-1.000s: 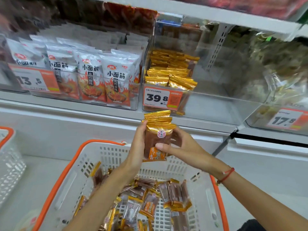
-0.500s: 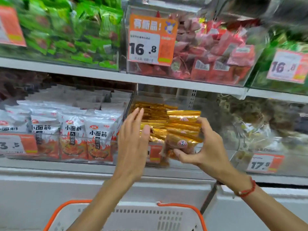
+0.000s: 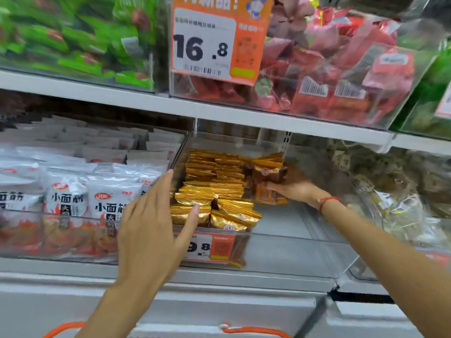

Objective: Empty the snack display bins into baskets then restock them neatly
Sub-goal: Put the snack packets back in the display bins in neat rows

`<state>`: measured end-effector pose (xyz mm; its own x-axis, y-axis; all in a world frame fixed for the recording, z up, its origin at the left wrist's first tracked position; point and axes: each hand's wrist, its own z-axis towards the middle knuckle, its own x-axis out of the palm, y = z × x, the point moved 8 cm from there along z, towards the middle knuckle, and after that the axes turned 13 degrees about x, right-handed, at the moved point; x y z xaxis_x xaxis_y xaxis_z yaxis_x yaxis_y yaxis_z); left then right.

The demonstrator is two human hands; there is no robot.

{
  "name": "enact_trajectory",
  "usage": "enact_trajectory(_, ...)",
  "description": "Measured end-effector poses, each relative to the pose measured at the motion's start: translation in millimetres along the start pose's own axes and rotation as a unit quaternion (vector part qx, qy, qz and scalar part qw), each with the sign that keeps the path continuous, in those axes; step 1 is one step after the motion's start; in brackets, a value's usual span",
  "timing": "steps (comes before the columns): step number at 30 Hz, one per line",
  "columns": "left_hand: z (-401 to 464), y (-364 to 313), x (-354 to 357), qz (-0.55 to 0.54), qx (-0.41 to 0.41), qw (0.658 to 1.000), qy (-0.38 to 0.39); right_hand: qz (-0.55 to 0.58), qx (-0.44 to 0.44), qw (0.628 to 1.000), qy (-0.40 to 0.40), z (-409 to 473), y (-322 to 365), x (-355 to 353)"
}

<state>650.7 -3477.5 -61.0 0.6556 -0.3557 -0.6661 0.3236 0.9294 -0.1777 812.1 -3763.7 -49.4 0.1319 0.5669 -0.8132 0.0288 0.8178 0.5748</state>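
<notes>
A clear display bin point(image 3: 288, 242) on the lower shelf holds rows of gold snack packets point(image 3: 214, 191) in its left half; its right half is bare. My right hand point(image 3: 296, 189) is inside the bin and grips a small stack of gold-and-brown packets point(image 3: 266, 175) beside the rows. In front of the bin's left front corner my left hand point(image 3: 151, 223) hovers with straight fingers and holds nothing. The orange rim of a white basket point(image 3: 253, 330) shows at the bottom edge.
A bin of white noodle-snack packets point(image 3: 80, 198) stands to the left. The bin to the right point(image 3: 402, 191) holds pale packets. The upper shelf carries green packets point(image 3: 73, 37), red packets point(image 3: 341, 69) and a 16.8 price tag point(image 3: 214, 42).
My right hand has carried the packet stack from in front of the bin to inside it, beside the rows. The left hand has dropped a little and stays open. The camera has come closer.
</notes>
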Motion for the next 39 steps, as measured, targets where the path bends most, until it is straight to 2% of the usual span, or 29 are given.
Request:
enact_trajectory(3, -0.2, 1.1, 2.4, 0.007, 0.000, 1.000, 0.007, -0.044, 0.033, 0.998, 0.039, 28.3, -8.8, 29.2)
enact_trajectory(8, 0.9, 1.3, 2.5, 0.015, 0.000, 1.000, 0.007, 0.016, 0.017, 0.992, 0.121, 32.7, 5.6, 44.6)
enact_trajectory(11, -0.3, -0.1, 1.5, 0.014, -0.008, 1.000, -0.001, 0.060, 0.078, 0.988, 0.117, 35.3, -13.0, 45.3)
enact_trajectory(14, -1.0, -0.7, 1.7, 0.015, -0.009, 1.000, -0.001, 0.160, 0.132, 0.971, 0.117, 35.9, -25.4, 47.4)
enact_trajectory(16, -0.9, -0.4, 1.8, 0.015, -0.009, 1.000, -0.001, 0.195, 0.130, 0.965, 0.116, 35.7, -22.5, 49.6)
enact_trajectory(20, -0.7, -0.8, 1.9, 0.015, -0.006, 1.000, -0.006, 0.160, 0.084, 0.969, 0.168, 30.2, -6.9, 66.6)
enact_trajectory(23, 0.5, 1.0, 3.4, 0.011, -0.003, 1.000, 0.005, 0.192, 0.095, 0.956, 0.202, 26.4, -6.0, 62.7)
enact_trajectory(25, 0.7, 3.3, 5.1, 0.011, -0.012, 1.000, 0.015, 0.193, 0.112, 0.957, 0.183, 25.0, -9.7, 53.3)
enact_trajectory(28, -2.6, 5.7, 5.7, 0.014, -0.023, 1.000, 0.016, 0.132, 0.096, 0.985, 0.060, 25.5, -11.2, 32.7)
enact_trajectory(30, -3.8, 5.9, 6.1, 0.014, -0.018, 1.000, 0.016, 0.139, 0.078, 0.987, 0.005, 26.3, -7.9, 23.3)
enact_trajectory(33, -4.0, 6.3, 6.3, 0.018, -0.013, 1.000, 0.012, 0.176, 0.069, 0.982, -0.002, 24.3, -1.9, 25.1)
enact_trajectory(39, -3.0, 2.3, 4.0, 0.022, -0.002, 1.000, -0.013, 0.088, 0.026, 0.996, 0.002, 19.4, 11.0, 30.1)
